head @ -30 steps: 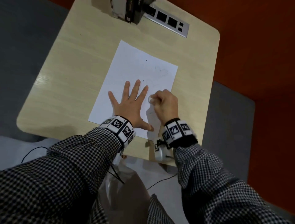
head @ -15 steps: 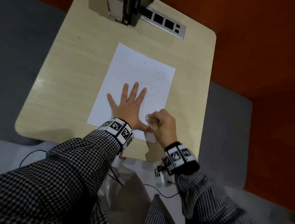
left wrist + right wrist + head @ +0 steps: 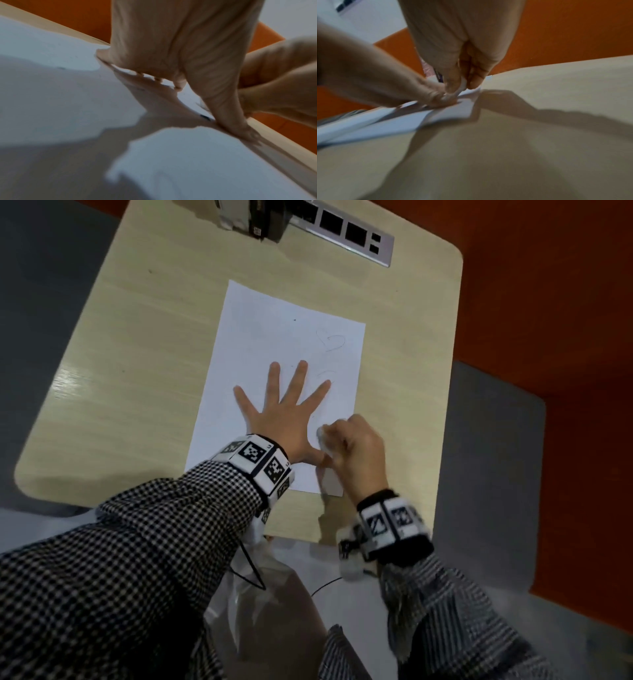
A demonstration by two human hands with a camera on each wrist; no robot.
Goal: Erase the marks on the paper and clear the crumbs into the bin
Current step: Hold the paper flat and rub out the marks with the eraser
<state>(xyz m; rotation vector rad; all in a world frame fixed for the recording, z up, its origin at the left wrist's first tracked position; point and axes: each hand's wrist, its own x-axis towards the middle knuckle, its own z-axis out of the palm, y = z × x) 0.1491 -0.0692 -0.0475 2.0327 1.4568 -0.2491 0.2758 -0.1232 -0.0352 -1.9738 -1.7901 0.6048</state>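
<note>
A white sheet of paper (image 3: pixel 274 344) lies on the light wood table (image 3: pixel 144 354). Faint pencil marks (image 3: pixel 330 342) show near its right edge. My left hand (image 3: pixel 287 412) presses flat on the sheet, fingers spread. My right hand (image 3: pixel 352 446) grips a small white eraser (image 3: pixel 323 440) against the paper's near right corner, beside my left thumb. From the right wrist, the eraser (image 3: pixel 462 85) shows pinched between the fingertips, with the paper (image 3: pixel 402 119) under it. The left wrist view shows the flat palm (image 3: pixel 171 47) on the paper (image 3: pixel 51 88).
A silver socket strip (image 3: pixel 349 234) and a dark box (image 3: pixel 253 220) sit at the table's far edge. A clear plastic bag (image 3: pixel 260 594) hangs below the near edge, between my arms. Orange wall and grey floor surround the table.
My right hand with the eraser has slid toward me along the paper's right side, from beside the left fingers down to the left thumb. The left hand stays flat.
</note>
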